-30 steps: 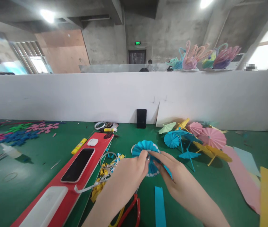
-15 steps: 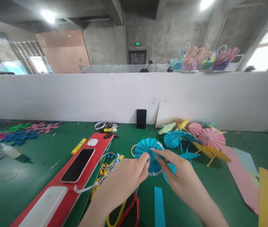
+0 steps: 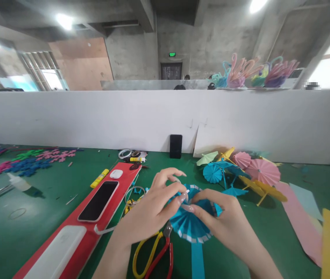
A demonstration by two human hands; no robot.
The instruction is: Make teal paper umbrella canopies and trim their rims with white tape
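Observation:
A pleated blue paper fan disc (image 3: 189,228) with a white dashed rim is held over the green table (image 3: 37,217), between both hands. My left hand (image 3: 153,211) pinches its centre with thumb and middle finger, the index finger lifted. My right hand (image 3: 218,221) grips it from the right, fingertips meeting the left thumb. Scissors (image 3: 156,252) with red and yellow handles lie just below the hands, and a blue paper strip (image 3: 196,261) lies beside them.
A red board (image 3: 101,217) carries a phone (image 3: 97,206) and white cases at left. Finished paper umbrellas (image 3: 252,172) sit at right, with coloured paper sheets (image 3: 313,217) beyond. A glue stick (image 3: 98,178), tape rolls and foam shapes (image 3: 28,162) lie at left. A white partition (image 3: 95,120) closes the back.
The blue fan disc came nearer and lower, and turned so that its pleated face hangs below the fingers. My left index finger lifted. The scissors came into fuller view.

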